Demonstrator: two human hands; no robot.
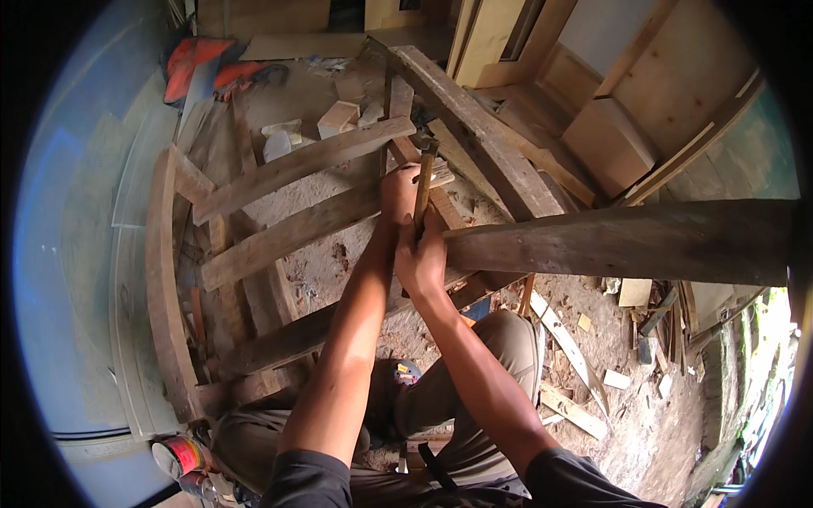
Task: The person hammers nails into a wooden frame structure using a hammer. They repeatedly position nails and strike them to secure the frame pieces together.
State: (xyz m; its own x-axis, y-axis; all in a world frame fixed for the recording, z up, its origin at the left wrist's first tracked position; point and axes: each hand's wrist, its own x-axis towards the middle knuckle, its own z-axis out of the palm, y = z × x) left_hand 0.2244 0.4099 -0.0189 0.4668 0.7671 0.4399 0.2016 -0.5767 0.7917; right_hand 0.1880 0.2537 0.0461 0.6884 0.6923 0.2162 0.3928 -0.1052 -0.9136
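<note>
My right hand [421, 258] is closed around the wooden handle of a hammer [425, 182], which points up and away from me. Just beyond it, my left hand [400, 193] rests closed over the far end of a wooden slat [292, 237]; its fingertips are partly hidden by the hammer. This slat lies across a rough timber frame [161, 279], roughly parallel to another slat [305, 168] farther off. A thick beam [618, 241] reaches from near my right hand to the right, and a long plank [474, 127] runs along the frame's far right side.
Wood scraps [576, 411] and chips litter the ground at right. A can with a red label [178, 457] stands at lower left, near a bluish panel [80, 279]. Orange-red cloth [195, 68] lies at the back left. Wooden boards [669, 93] lean at the back right.
</note>
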